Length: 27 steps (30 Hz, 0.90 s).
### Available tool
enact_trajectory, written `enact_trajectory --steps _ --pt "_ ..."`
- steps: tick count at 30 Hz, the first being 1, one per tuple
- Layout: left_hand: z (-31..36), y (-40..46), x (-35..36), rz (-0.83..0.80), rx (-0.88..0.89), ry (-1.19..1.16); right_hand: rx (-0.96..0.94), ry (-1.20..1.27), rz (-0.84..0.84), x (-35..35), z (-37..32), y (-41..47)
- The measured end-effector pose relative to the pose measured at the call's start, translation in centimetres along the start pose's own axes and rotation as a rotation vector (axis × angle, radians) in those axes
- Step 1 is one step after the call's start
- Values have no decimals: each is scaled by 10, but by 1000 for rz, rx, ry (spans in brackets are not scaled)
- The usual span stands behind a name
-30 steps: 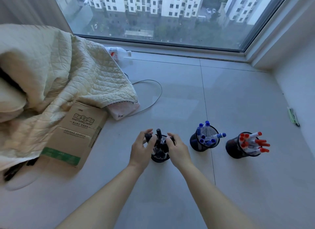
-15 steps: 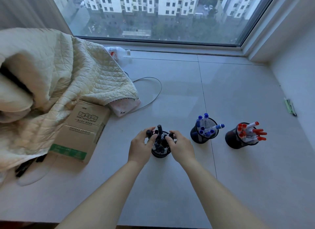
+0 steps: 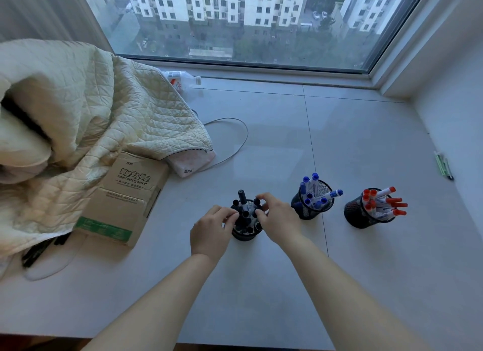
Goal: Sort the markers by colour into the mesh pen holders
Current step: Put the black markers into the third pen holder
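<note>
Down by the cardboard box [image 3: 122,199], both hands work the black-marker holder [image 3: 244,235]: left hand [image 3: 210,233] fingers curled against its rim, right hand [image 3: 278,220] pinching black markers [image 3: 245,214]; blue holder [image 3: 311,204] and red holder [image 3: 366,214] stand further right

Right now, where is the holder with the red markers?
In the head view, the holder with the red markers stands far right in the row, beside the blue-marker holder.
</note>
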<state>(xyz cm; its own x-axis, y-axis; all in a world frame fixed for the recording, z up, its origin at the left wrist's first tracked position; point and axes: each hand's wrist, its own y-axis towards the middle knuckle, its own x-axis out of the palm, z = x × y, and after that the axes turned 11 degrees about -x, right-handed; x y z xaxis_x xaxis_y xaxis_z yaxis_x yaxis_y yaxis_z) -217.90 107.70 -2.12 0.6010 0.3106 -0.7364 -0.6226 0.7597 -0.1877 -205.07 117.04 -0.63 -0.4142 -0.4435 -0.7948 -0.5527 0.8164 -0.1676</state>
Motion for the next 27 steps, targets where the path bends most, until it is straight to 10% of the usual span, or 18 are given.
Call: enact_trajectory --steps 13,27 --pt "5 22 -20 -168 -236 -98 22 -72 81 5 -8 14" --pt "35 52 -6 -442 -180 320 110 481 521 -28 0 -13"
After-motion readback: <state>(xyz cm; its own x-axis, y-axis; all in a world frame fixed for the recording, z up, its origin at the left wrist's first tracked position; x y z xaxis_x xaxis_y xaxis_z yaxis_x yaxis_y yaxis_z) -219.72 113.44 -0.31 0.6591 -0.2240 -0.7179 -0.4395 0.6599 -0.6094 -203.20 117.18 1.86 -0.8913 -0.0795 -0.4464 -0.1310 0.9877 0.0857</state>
